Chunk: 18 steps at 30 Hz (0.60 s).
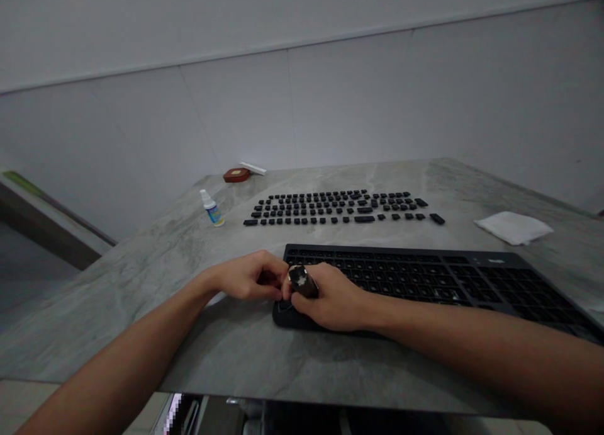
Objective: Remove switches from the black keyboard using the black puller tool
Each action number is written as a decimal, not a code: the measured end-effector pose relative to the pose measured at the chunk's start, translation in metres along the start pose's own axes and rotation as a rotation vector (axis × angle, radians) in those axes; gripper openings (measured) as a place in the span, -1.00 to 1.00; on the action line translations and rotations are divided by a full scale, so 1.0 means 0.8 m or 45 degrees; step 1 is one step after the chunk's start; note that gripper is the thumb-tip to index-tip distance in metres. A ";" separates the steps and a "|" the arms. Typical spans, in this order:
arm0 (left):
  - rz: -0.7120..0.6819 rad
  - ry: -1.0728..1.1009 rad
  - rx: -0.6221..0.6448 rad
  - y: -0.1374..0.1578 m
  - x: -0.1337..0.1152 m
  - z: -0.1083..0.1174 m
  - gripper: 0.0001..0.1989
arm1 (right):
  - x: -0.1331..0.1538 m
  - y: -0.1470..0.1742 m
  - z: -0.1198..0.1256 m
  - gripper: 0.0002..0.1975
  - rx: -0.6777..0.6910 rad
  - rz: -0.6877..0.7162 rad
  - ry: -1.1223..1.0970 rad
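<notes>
A half-hidden handle is gripped over the keyboard by the right hand; the grip of the left hand cannot be told.

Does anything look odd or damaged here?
Yes: the keyboard looks stripped, with black keycaps lying loose in rows on the table beyond it instead of fitted. Also, the dark handle in the right hand has pale, ragged patches on its end, perhaps chipped or worn.

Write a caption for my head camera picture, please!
Right grip holds a dark handle at the keyboard's left end, loose black keycaps in rows behind.
</notes>
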<state>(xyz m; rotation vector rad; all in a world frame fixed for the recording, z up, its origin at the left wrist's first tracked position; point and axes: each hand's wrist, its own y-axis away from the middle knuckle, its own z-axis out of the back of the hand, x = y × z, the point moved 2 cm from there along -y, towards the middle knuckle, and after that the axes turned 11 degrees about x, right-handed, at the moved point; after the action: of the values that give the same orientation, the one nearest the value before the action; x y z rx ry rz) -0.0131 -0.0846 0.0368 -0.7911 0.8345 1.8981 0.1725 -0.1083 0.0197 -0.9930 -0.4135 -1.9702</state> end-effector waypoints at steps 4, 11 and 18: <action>0.005 0.046 0.021 0.001 0.000 -0.001 -0.85 | 0.003 0.003 0.003 -0.81 -0.014 0.027 0.066; 0.012 0.034 0.019 0.002 -0.004 0.002 -0.89 | 0.008 0.007 0.004 -0.70 0.090 0.224 0.300; -0.005 0.005 0.031 0.004 0.001 0.001 -0.95 | 0.010 0.007 0.003 -0.72 0.158 0.459 0.622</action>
<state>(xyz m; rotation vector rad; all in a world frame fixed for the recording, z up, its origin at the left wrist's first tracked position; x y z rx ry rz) -0.0161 -0.0848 0.0376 -0.7810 0.8564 1.8804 0.1758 -0.1148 0.0271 -0.4428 -0.0723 -1.7539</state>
